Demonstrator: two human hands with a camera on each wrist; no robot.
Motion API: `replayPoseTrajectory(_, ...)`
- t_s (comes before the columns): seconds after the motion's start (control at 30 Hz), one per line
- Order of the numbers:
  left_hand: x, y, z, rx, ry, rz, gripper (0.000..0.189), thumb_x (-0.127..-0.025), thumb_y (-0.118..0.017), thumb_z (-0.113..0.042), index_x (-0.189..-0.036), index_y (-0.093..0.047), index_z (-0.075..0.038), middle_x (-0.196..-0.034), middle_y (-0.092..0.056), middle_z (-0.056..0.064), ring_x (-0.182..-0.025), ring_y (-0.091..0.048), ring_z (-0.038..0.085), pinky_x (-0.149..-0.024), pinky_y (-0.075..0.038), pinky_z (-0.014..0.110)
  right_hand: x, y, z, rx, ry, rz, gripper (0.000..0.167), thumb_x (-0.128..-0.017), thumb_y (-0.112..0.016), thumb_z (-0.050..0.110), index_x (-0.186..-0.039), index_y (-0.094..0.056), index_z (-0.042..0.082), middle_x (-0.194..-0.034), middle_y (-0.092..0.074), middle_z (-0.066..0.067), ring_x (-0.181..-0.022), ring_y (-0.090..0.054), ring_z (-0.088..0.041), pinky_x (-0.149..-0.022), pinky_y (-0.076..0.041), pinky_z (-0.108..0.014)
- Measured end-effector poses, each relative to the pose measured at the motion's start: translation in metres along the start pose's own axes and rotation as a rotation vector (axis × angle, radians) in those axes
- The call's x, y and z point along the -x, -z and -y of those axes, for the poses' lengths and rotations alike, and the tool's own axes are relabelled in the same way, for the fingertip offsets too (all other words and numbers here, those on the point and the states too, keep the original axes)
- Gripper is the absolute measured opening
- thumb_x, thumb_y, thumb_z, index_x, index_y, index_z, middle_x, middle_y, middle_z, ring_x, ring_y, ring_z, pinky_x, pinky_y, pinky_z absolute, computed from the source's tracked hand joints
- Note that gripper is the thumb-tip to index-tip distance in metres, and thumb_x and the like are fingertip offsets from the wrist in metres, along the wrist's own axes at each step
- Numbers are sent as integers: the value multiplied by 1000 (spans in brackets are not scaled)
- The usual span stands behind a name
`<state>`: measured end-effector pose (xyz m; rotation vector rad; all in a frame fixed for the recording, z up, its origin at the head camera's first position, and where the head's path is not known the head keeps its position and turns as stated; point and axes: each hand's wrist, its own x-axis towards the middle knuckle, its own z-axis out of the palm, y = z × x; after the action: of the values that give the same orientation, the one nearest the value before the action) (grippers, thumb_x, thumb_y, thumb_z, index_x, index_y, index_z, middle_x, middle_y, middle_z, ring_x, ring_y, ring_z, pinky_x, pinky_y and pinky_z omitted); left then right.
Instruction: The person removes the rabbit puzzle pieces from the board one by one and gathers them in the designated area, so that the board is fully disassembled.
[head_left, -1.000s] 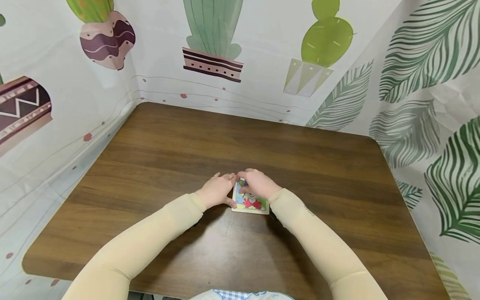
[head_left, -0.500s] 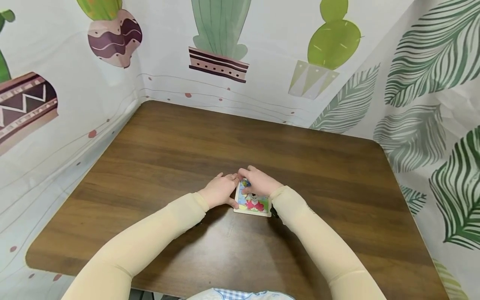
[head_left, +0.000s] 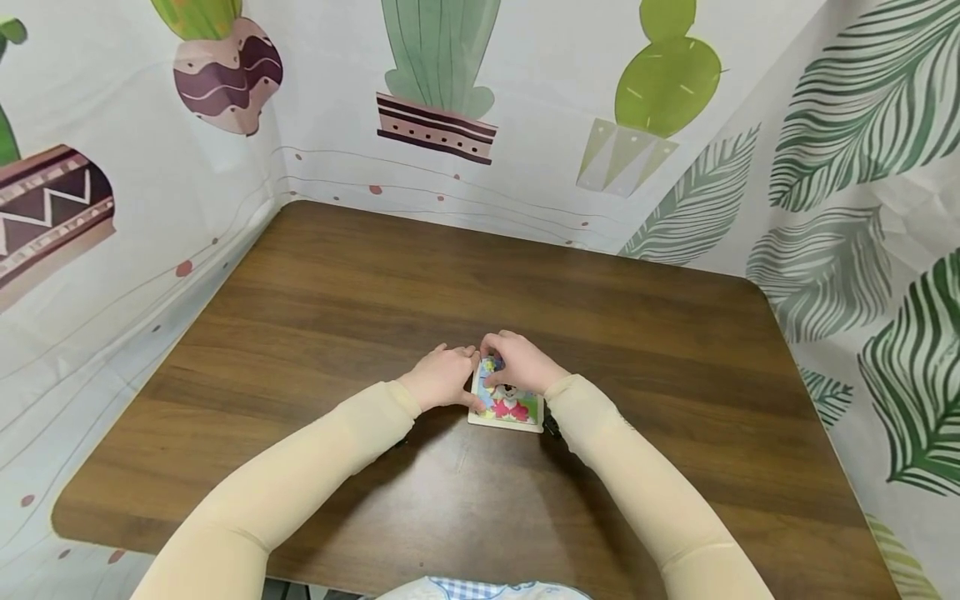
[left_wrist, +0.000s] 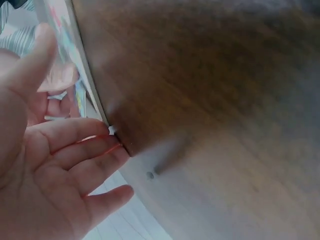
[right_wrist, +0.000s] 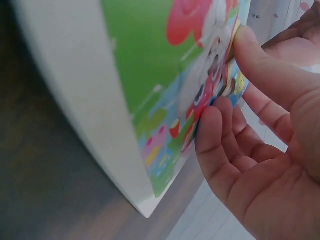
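Picture board (head_left: 516, 413), left hand (head_left: 444, 378) at edge, right hand (head_left: 523, 363) atop (tabletop (head_left: 465, 283) around)

I see the bare left hand (head_left: 441, 377) with its thumb reaching farther over the edge of the white-bordered, brightly coloured rectangular picture board (head_left: 504, 425) than a second ago. The bare right hand (head_left: 522, 364) has arched a little, its forefinger drawn slightly away from the left fingers, so more of a small dark-blue patterned piece (head_left: 500, 364) shows between finger and thumb. My head view has swung slightly left, and more black gear (head_left: 552, 427) peeks out by the right cuff
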<state>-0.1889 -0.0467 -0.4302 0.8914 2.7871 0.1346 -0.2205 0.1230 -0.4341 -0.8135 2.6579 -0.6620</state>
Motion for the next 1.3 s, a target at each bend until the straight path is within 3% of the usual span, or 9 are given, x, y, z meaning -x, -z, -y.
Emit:
replayPoseTrajectory(0.3,-2,-4,-4,-62,37,14,93,-71,-72,-60,-138,-47,0,-141,-48,15,-131,-45,25,-108,-34,46,-6,2,-9,-102,-41,-67,5,-86,-70,12,-88,-69,8,-78,-63,0,-70,-54,-11,-67,-47,-25)
replayPoseTrajectory(0.73,-2,0,-5,-56,30,13,93,-71,-72,-59,-136,-47,3,-140,-49,16,-130,-46,26,-108,-35,46,-3,14,-21,-222,-93,-36,8,-88,-68,15,-87,-72,9,-79,-66,0,-69,-55,-12,-67,-48,-25)
replayPoseTrajectory(0.93,-4,-2,-4,-77,41,32,94,-71,-71,-61,-137,-47,2,-141,-48,15,-131,-46,24,-108,-34,45,5,27,-29,-212,-175,-47,11,-89,-66,16,-91,-71,6,-81,-65,-4,-70,-55,-15,-65,-47,-27)
replayPoseTrajectory(1.3,-5,-2,-5,-71,44,60,96,-71,-70,-61,-139,-44,1,-143,-45,14,-134,-42,24,-111,-31,45,30,48,-54,-169,-211,-56,11,-91,-64,14,-92,-70,5,-74,-62,-4,-68,-52,-16,-64,-44,-29)
